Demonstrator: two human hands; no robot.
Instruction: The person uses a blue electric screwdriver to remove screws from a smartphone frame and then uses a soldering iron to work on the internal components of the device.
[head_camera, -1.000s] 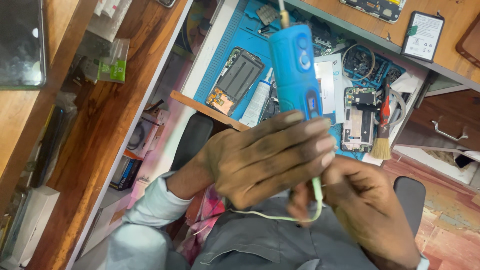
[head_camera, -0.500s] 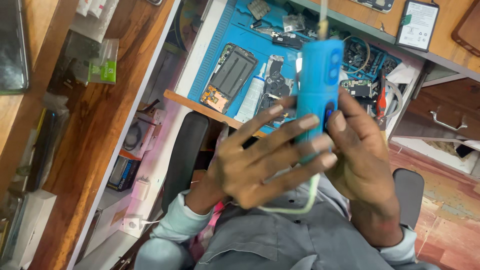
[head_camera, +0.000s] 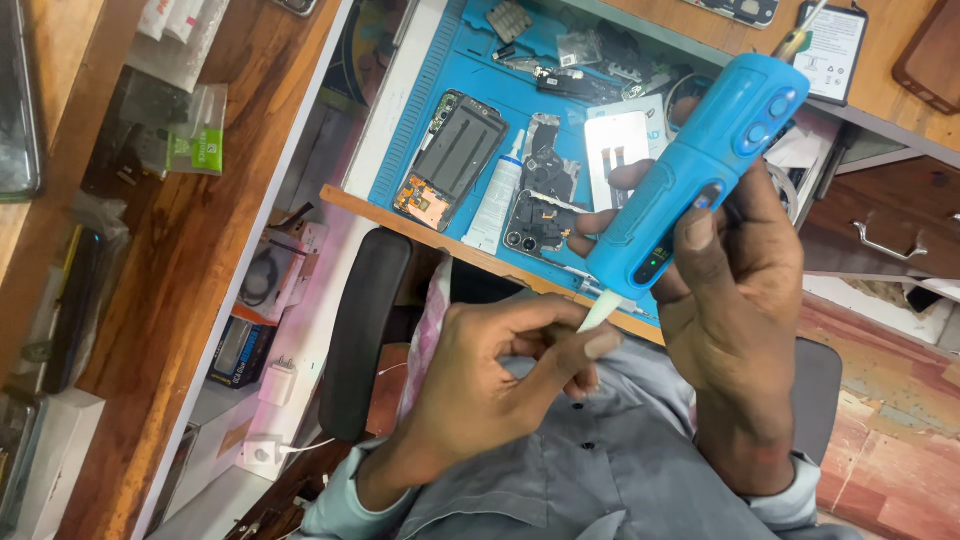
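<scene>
My right hand (head_camera: 740, 290) grips a blue pen-shaped electric tool (head_camera: 720, 150) around its lower half, thumb on its side. The tool points up and to the right, with a metal bit at its top end. My left hand (head_camera: 490, 380) is below it and pinches the white plug of a cable (head_camera: 603, 312) between thumb and forefinger, right at the tool's bottom end. Whether the plug is seated in the tool cannot be told. Both hands are held over my lap, in front of the workbench.
A blue work mat (head_camera: 560, 110) on the bench carries an opened phone (head_camera: 450, 160), a white tube (head_camera: 497, 200), a phone frame with camera parts (head_camera: 540, 215) and several small pieces. A black chair armrest (head_camera: 365, 330) is at the left, a wooden shelf (head_camera: 190, 250) beyond, a drawer (head_camera: 890, 240) at the right.
My left hand has come off the tool's body and dropped to its bottom end, now pinching the white plug. The tool has tilted to the right in my right hand.
</scene>
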